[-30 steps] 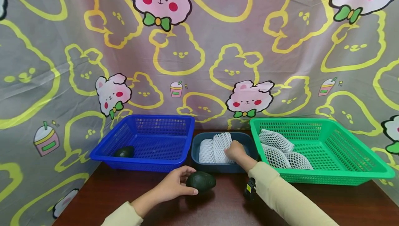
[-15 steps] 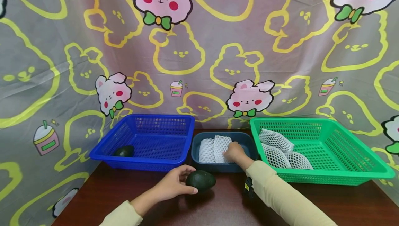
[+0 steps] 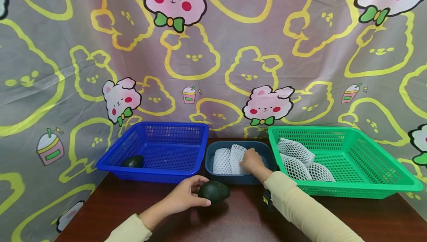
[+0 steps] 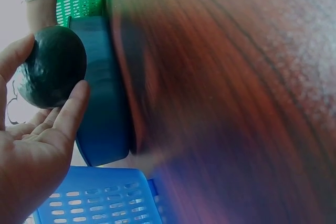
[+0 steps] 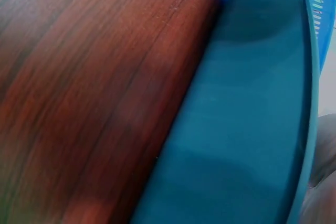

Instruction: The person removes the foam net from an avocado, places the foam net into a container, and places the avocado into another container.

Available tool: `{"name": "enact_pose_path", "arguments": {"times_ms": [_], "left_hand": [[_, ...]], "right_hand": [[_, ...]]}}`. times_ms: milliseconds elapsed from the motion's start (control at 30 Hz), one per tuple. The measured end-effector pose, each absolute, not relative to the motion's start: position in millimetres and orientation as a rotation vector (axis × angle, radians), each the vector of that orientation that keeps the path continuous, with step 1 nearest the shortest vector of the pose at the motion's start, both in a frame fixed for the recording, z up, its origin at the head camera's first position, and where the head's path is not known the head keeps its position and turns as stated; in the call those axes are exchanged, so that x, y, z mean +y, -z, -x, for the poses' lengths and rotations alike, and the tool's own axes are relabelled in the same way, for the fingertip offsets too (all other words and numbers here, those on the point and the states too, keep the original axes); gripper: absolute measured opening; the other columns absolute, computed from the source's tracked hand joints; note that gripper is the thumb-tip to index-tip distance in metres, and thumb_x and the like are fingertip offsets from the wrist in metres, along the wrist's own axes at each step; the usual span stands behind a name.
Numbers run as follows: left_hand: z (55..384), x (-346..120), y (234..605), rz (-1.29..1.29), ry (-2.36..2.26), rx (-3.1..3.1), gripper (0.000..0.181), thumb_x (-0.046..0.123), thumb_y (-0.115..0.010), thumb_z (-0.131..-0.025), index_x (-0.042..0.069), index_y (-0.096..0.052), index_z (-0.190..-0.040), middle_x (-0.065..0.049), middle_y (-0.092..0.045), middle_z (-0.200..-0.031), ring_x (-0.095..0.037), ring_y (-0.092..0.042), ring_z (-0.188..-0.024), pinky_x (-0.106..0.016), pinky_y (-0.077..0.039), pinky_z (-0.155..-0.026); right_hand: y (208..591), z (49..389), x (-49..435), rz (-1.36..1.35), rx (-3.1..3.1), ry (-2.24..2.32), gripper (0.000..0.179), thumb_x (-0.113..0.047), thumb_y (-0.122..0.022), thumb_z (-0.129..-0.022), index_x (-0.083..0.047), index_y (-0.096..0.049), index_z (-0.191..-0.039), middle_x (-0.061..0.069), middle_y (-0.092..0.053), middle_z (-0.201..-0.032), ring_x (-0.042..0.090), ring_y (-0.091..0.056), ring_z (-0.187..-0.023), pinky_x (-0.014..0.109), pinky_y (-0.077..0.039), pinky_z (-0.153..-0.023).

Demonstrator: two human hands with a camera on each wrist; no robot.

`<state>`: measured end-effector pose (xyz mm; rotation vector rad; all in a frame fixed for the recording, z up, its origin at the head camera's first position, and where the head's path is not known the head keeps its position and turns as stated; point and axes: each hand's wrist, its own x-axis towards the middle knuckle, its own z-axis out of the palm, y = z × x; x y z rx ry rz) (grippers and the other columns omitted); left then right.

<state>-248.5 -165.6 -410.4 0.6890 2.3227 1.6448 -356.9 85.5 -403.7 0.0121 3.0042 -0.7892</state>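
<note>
A dark green avocado (image 3: pixel 214 192) is held in my left hand (image 3: pixel 185 197), thumb on its near side and fingers behind it, above the table in front of the small bin. In the left wrist view the avocado (image 4: pixel 55 66) sits between thumb and fingertips. My right hand (image 3: pixel 253 163) reaches into the dark teal bin (image 3: pixel 263 146) and pinches the edge of a white foam net sleeve (image 3: pixel 237 158), its fingertips partly hidden. Beside that sleeve stands another white foam net (image 3: pixel 221 161). The right wrist view mostly shows the bin's outer wall (image 5: pixel 231 108).
At left a blue basket (image 3: pixel 153 177) holds another avocado (image 3: pixel 133 161). At right a green basket (image 3: pixel 347 191) contains several white foam nets (image 3: pixel 295 150). A patterned cloth (image 3: pixel 213 68) hangs behind the brown table (image 3: pixel 240 219).
The sleeve at my right hand has dropped slightly and shifted a little right, with its top now tilted. My left hand and the avocado have stayed nearly in place.
</note>
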Motion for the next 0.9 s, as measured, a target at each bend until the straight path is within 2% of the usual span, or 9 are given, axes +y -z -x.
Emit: {"name": "enact_pose_path", "arguments": {"times_ms": [133, 367, 500, 600, 667, 733, 800, 900], "left_hand": [[248.4, -166.1, 409.3, -0.694, -1.649, 2.325, 0.055, 0.008, -0.082, -0.075, -0.006, -0.055, -0.121, -0.009, -0.063, -0.102, -0.020, -0.064, -0.093, -0.029, -0.055, -0.077], [247.1, -167.7, 404.4, -0.696, -1.653, 2.339, 0.055, 0.008, -0.082, -0.075, -0.005, -0.055, -0.120, -0.010, -0.063, -0.103, -0.021, -0.063, -0.094, -0.032, -0.055, -0.079], [247.2, -169.0, 399.6, -0.709, -1.662, 2.345, 0.054, 0.008, -0.082, -0.075, -0.005, -0.055, -0.120, -0.010, -0.063, -0.104, -0.021, -0.063, -0.095, -0.030, -0.054, -0.079], [247.6, -170.3, 395.8, -0.719, -1.666, 2.355, 0.054, 0.008, -0.083, -0.075, -0.005, -0.055, -0.120, -0.010, -0.063, -0.104, -0.022, -0.063, -0.095, -0.029, -0.054, -0.079], [247.3, -171.3, 393.1, -0.719, -1.667, 2.358, 0.055, 0.008, -0.082, -0.075, -0.005, -0.055, -0.121, -0.010, -0.063, -0.105, -0.022, -0.063, -0.096, -0.029, -0.054, -0.080], [246.4, -172.3, 390.4, -0.714, -1.663, 2.358, 0.055, 0.009, -0.082, -0.076, -0.005, -0.055, -0.122, -0.011, -0.063, -0.106, -0.022, -0.063, -0.097, -0.029, -0.054, -0.080], [245.6, -173.6, 387.6, -0.710, -1.661, 2.353, 0.055, 0.009, -0.082, -0.076, -0.005, -0.055, -0.122, -0.011, -0.063, -0.107, -0.023, -0.063, -0.098, -0.030, -0.054, -0.081], [244.9, -176.1, 382.3, -0.720, -1.657, 2.351, 0.055, 0.011, -0.081, -0.078, -0.004, -0.055, -0.123, -0.011, -0.063, -0.110, -0.023, -0.062, -0.101, -0.031, -0.054, -0.082]], "right_hand": [[400.3, 356.0, 87.2, -0.013, 3.005, 0.796, 0.055, -0.012, -0.072, -0.087, 0.024, -0.045, -0.119, 0.031, -0.055, -0.109, 0.031, -0.057, -0.080, 0.042, -0.053, -0.074], [393.4, 351.5, 88.9, -0.034, 2.998, 0.826, 0.060, -0.014, -0.070, -0.089, 0.022, -0.040, -0.126, 0.033, -0.053, -0.120, 0.040, -0.058, -0.103, 0.049, -0.049, -0.089], [384.7, 346.1, 88.1, -0.024, 2.993, 0.864, 0.064, -0.016, -0.068, -0.091, 0.021, -0.036, -0.132, 0.035, -0.049, -0.129, 0.042, -0.055, -0.112, 0.050, -0.047, -0.093], [378.9, 343.5, 86.3, 0.017, 2.998, 0.920, 0.064, -0.018, -0.068, -0.092, 0.019, -0.037, -0.134, 0.033, -0.050, -0.129, 0.042, -0.055, -0.113, 0.049, -0.048, -0.092], [376.3, 342.7, 84.2, 0.058, 2.989, 0.984, 0.060, -0.019, -0.068, -0.092, 0.016, -0.041, -0.133, 0.029, -0.056, -0.121, 0.039, -0.058, -0.108, 0.048, -0.050, -0.088], [374.0, 340.6, 81.2, 0.120, 2.997, 1.044, 0.052, -0.019, -0.068, -0.092, 0.012, -0.047, -0.127, 0.022, -0.061, -0.106, 0.033, -0.061, -0.095, 0.045, -0.053, -0.079], [370.7, 337.0, 77.6, 0.174, 2.997, 1.099, 0.044, -0.019, -0.067, -0.093, 0.009, -0.051, -0.123, 0.015, -0.061, -0.094, 0.027, -0.060, -0.084, 0.042, -0.052, -0.072], [365.3, 330.5, 71.7, 0.241, 2.994, 1.178, 0.039, -0.018, -0.068, -0.092, 0.006, -0.054, -0.119, 0.010, -0.060, -0.089, 0.024, -0.058, -0.079, 0.040, -0.051, -0.070]]}}
